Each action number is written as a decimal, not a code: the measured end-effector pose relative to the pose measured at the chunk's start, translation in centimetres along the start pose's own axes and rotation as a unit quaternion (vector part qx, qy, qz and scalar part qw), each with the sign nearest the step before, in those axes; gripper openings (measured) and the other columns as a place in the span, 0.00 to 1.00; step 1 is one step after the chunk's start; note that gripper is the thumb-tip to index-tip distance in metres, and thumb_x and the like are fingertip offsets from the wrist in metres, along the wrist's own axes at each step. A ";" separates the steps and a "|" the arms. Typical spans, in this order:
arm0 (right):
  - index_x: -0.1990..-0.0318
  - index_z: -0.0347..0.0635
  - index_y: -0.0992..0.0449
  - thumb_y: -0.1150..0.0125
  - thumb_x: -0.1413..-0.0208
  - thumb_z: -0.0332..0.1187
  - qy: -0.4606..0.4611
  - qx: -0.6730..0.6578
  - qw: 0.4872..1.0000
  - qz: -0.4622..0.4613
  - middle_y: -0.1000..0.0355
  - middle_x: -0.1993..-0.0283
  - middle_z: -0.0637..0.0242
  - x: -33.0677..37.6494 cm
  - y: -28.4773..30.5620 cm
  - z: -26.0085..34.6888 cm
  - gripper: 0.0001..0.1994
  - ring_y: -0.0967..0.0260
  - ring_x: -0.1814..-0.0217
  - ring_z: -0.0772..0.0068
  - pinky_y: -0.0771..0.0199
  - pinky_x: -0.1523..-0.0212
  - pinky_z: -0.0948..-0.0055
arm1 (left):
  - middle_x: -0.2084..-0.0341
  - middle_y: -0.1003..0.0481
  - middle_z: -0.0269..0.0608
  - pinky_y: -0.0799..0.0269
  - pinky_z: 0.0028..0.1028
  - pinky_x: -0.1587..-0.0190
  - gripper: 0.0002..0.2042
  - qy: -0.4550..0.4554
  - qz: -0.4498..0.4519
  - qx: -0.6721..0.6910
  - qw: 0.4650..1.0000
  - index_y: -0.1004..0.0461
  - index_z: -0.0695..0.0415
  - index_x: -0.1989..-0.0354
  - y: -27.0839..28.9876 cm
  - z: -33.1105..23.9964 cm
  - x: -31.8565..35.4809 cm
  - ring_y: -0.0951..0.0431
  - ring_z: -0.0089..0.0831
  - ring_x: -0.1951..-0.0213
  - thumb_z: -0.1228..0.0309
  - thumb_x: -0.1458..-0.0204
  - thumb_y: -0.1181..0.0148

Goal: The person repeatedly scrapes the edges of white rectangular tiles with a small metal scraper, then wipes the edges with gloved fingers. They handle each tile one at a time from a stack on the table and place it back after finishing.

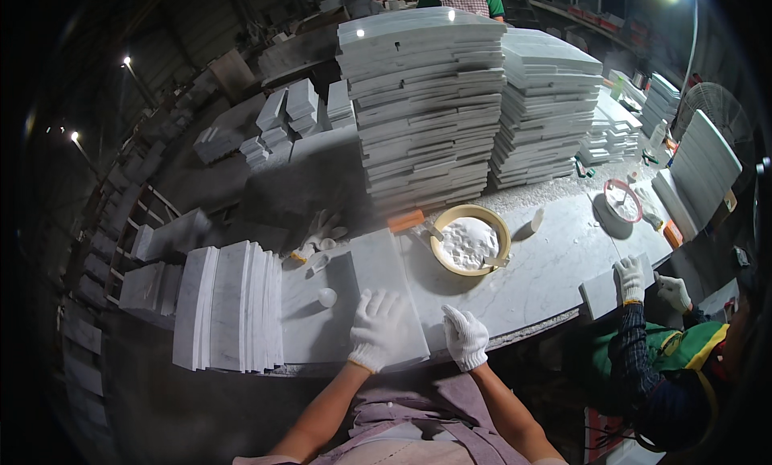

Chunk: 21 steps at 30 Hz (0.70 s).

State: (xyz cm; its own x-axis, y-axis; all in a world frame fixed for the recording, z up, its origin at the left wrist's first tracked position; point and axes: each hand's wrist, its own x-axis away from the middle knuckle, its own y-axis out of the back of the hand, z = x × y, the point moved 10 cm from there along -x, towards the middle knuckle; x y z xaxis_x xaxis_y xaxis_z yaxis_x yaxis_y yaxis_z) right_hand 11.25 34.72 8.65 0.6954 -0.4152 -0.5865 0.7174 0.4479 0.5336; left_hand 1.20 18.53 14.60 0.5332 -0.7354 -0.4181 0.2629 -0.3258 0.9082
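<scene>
A pale marble slab (375, 264) lies flat on the worktable in front of me. My left hand (378, 328), in a white knit glove, rests on its near part with the fingers stretched out and slightly smeared by motion. At the slab's right side is my right hand (465, 338), gloved too, its fingers curled together; whatever they may hold is hidden. Beyond it stands a yellowish bowl (505, 238) of white powder or paste, with a flat scraper (495, 262) lying at its rim. A small round white piece (327, 297) sits left of the slab.
Upright slabs (229, 304) stand at the left table end. Tall stacks of marble tiles (426, 103) rise behind. Loose gloves (322, 233), an orange block (405, 220) and a small bottle (537, 219) lie about. A co-worker's gloved hand (630, 280) presses a slab at right.
</scene>
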 end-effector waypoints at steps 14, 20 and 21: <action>0.44 0.51 0.16 0.33 0.41 0.26 -0.023 -0.008 0.999 0.026 0.18 0.63 0.58 0.0 -0.4 -0.5 0.18 0.19 0.65 0.51 0.18 0.64 0.57 | 0.55 0.21 0.47 0.32 0.47 0.43 0.21 -0.021 -0.058 0.030 0.998 0.20 0.61 0.50 0.8 0.7 -5.8 0.23 0.46 0.51 0.61 0.49 0.31; 0.43 0.51 0.16 0.32 0.40 0.25 -0.036 -0.002 0.999 0.038 0.17 0.56 0.57 0.7 -1.5 -1.5 0.18 0.19 0.58 0.49 0.18 0.59 0.56 | 0.43 0.22 0.49 0.41 0.50 0.27 0.29 -0.021 0.027 0.009 0.999 0.22 0.62 0.38 0.1 -0.3 -2.6 0.26 0.46 0.38 0.52 0.41 0.36; 0.42 0.52 0.16 0.33 0.39 0.27 -0.031 0.024 0.998 0.041 0.18 0.58 0.58 0.8 -1.8 -1.5 0.17 0.19 0.61 0.51 0.19 0.61 0.57 | 0.43 0.22 0.49 0.42 0.50 0.26 0.29 -0.021 0.045 0.004 0.999 0.23 0.62 0.38 0.1 -0.7 -1.5 0.26 0.46 0.37 0.51 0.40 0.36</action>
State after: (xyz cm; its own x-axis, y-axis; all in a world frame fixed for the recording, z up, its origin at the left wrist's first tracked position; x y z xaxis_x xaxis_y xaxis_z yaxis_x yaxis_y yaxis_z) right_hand 10.48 34.79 6.32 0.7524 -0.4267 -0.5018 0.6577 0.4442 0.6084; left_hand 0.95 20.02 15.37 0.5205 -0.7860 -0.3336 0.2080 -0.2622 0.9423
